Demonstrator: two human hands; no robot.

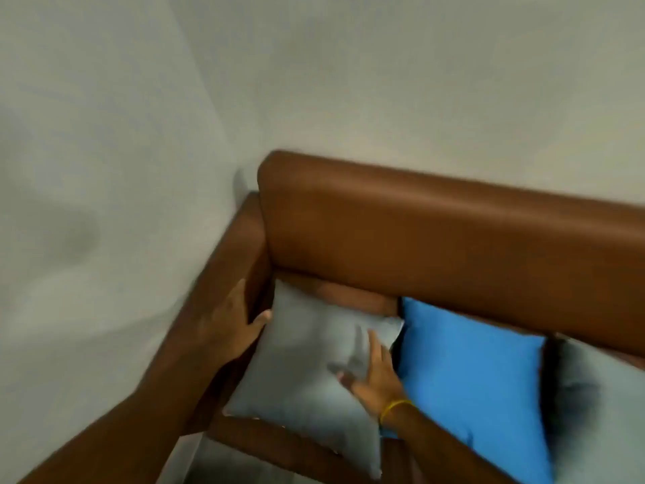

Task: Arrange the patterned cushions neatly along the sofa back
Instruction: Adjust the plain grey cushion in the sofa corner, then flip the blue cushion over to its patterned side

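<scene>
A grey cushion (pixel 300 365) leans in the left corner of a brown leather sofa, against the sofa back (pixel 436 232). My left hand (pixel 228 321) grips the cushion's left edge beside the armrest (pixel 223 274), thumb on the fabric. My right hand (pixel 373 375), with a yellow band at the wrist, lies flat with fingers spread on the cushion's right side. A blue cushion (pixel 471 375) stands right of it against the back, and another grey cushion (pixel 600 413) follows at the far right, partly cut off. The frame is blurred; no pattern shows.
Pale walls (pixel 122 134) meet in a corner directly behind and left of the sofa. A strip of light floor (pixel 209 459) shows below the sofa's front edge at the bottom.
</scene>
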